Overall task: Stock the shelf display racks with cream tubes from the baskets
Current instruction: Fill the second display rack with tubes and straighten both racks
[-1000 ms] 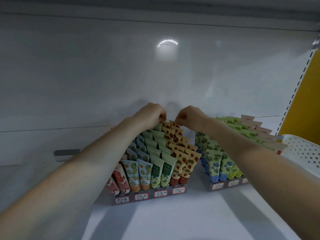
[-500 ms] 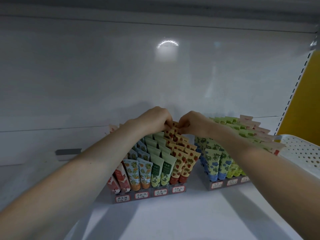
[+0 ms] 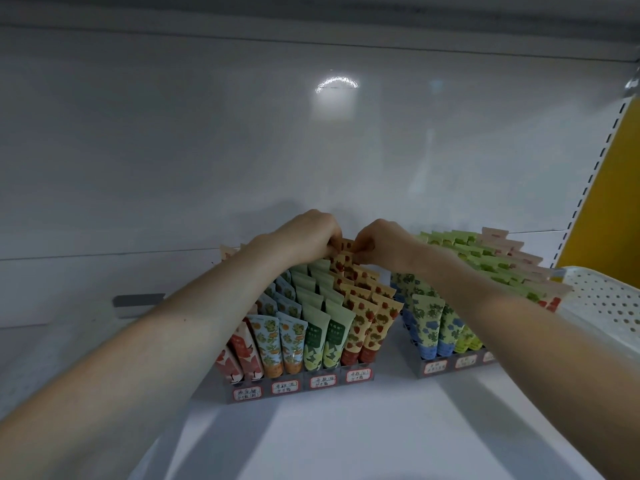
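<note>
Two grey display racks stand on the white shelf. The left rack (image 3: 301,384) holds rows of cream tubes: red, orange-fruit, green and strawberry-print. At the back of its strawberry row, my left hand (image 3: 308,233) and my right hand (image 3: 381,242) meet, and both pinch the top edge of the rearmost strawberry tube (image 3: 346,245) between them. The right rack (image 3: 450,365) is filled with blue-flower, green and pink tubes.
A white perforated basket (image 3: 602,299) sits at the right edge of the shelf, beside a yellow panel (image 3: 609,188). The white back wall of the shelf rises right behind the racks. A small grey bracket (image 3: 138,303) sits on the wall at left.
Both hands have come closer together and dropped slightly onto the back of the strawberry row. They now pinch the rearmost tube's top.
</note>
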### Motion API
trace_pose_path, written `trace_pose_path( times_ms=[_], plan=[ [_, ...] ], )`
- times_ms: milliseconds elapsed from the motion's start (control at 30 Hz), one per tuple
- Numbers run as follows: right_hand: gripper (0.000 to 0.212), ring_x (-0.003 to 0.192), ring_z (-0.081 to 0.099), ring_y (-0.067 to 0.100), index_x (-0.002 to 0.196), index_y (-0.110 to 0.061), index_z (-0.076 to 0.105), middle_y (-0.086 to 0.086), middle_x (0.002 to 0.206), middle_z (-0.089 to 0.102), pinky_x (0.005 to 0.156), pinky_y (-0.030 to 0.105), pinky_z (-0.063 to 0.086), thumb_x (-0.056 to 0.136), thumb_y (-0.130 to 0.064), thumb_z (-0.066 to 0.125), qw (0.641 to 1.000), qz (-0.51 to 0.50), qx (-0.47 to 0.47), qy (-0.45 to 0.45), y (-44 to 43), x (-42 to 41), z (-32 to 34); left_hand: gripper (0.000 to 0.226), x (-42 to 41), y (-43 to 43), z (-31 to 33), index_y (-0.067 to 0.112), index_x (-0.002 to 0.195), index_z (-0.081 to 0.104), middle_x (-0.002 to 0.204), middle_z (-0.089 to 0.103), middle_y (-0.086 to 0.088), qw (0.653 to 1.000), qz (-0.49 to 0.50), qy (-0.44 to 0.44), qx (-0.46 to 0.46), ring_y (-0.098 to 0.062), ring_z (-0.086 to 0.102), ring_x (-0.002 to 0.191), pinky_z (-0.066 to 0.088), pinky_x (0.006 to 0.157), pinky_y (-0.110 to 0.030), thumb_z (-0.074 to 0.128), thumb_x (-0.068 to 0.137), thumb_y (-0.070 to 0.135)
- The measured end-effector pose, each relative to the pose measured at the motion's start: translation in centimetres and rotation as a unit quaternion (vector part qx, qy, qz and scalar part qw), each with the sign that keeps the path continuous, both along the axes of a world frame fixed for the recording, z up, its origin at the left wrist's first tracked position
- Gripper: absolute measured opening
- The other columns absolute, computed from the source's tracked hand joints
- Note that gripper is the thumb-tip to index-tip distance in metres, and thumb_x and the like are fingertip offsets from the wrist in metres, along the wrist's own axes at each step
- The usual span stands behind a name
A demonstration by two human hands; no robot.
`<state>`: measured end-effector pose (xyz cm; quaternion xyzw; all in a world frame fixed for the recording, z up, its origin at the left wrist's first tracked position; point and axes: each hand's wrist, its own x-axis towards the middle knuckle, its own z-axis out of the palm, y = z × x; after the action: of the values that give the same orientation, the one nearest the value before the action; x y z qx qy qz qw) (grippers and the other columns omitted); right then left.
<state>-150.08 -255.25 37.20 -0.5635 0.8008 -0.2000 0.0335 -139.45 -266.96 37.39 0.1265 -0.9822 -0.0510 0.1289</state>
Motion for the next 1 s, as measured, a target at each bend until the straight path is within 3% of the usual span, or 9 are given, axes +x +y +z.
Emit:
trace_pose_path(
  times_ms=[333, 500, 700, 900, 1000],
  plan=[
    [0.02, 0.097, 0.06, 0.026, 0.101, -0.002, 0.068, 0.013, 0.103, 0.066, 0.085, 0.034, 0.048, 0.088, -0.014, 0.06, 0.999, -0.032, 0.002, 0.005, 0.4, -0.4, 0.0, 0.018, 0.2, 0.3, 0.3, 0.006, 0.103, 0.071, 0.108, 0.068, -0.009, 1.0, -0.002, 0.002, 0.003, -0.022, 0.061, 0.098, 0.048, 0.089, -0.034, 0.06, 0.089, 0.008],
    [0.021, 0.097, 0.06, 0.028, 0.101, 0.0, 0.069, 0.015, 0.102, 0.067, 0.086, 0.037, 0.049, 0.088, -0.014, 0.06, 0.999, -0.038, 0.006, 0.004, 0.3, -0.2, 0.0, 0.018, 0.2, 0.3, 0.2, 0.005, 0.102, 0.071, 0.108, 0.068, -0.01, 1.0, -0.001, 0.001, 0.006, -0.023, 0.061, 0.099, 0.048, 0.091, -0.038, 0.061, 0.088, 0.009],
    [0.021, 0.093, 0.06, 0.026, 0.1, 0.0, 0.069, 0.015, 0.103, 0.066, 0.083, 0.034, 0.048, 0.089, -0.015, 0.059, 0.999, -0.031, 0.002, 0.009, 0.2, -0.1, 0.0, 0.019, 0.1, 0.8, 0.3, 0.005, 0.104, 0.07, 0.112, 0.066, -0.009, 1.0, -0.006, 0.002, 0.01, -0.021, 0.061, 0.102, 0.046, 0.09, -0.028, 0.059, 0.089, 0.008],
    [0.02, 0.085, 0.055, 0.019, 0.1, -0.003, 0.069, 0.014, 0.102, 0.066, 0.075, 0.029, 0.045, 0.089, -0.016, 0.06, 1.0, -0.028, -0.001, 0.01, 0.3, -0.1, 0.0, 0.019, 0.3, 1.0, 0.6, 0.004, 0.105, 0.07, 0.111, 0.067, -0.011, 1.0, -0.007, -0.005, 0.011, -0.023, 0.061, 0.1, 0.047, 0.091, -0.034, 0.059, 0.089, 0.007],
    [0.022, 0.091, 0.059, 0.022, 0.103, -0.003, 0.068, 0.011, 0.104, 0.066, 0.077, 0.028, 0.046, 0.089, -0.018, 0.06, 1.0, -0.024, -0.006, 0.002, 0.6, -0.1, 0.1, 0.019, 0.8, 1.2, 0.7, 0.004, 0.105, 0.069, 0.11, 0.066, -0.01, 1.0, -0.009, 0.003, 0.018, -0.022, 0.061, 0.099, 0.047, 0.091, -0.034, 0.058, 0.09, 0.008]
  ],
)
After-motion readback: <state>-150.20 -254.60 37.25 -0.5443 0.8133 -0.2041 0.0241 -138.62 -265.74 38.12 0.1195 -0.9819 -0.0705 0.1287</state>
